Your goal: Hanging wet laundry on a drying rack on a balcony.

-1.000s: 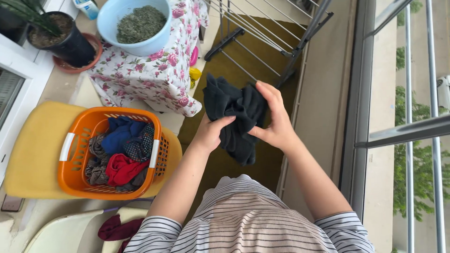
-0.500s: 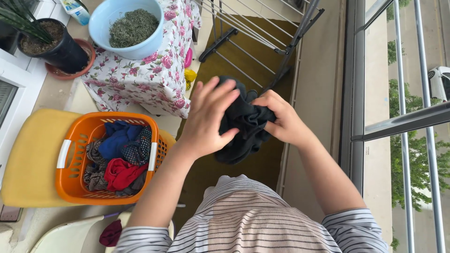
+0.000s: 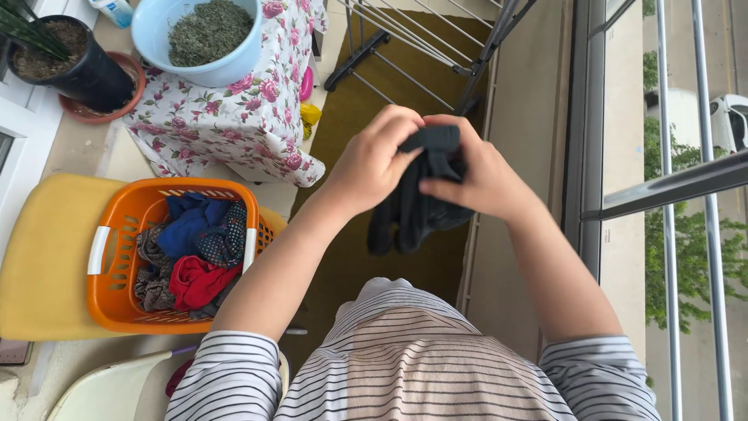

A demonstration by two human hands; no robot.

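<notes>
Balcony floor with an olive mat lies below the grip, where the left hand and the right hand both pinch the top edge of a dark garment, fingers closed on it, the cloth hanging bunched beneath them in front of the striped shirt. Beyond the hands stands a metal drying rack; to the left of the grip sits an orange laundry basket of clothes on a yellow chair, and farther off a floral-covered table bearing a blue bowl.
</notes>
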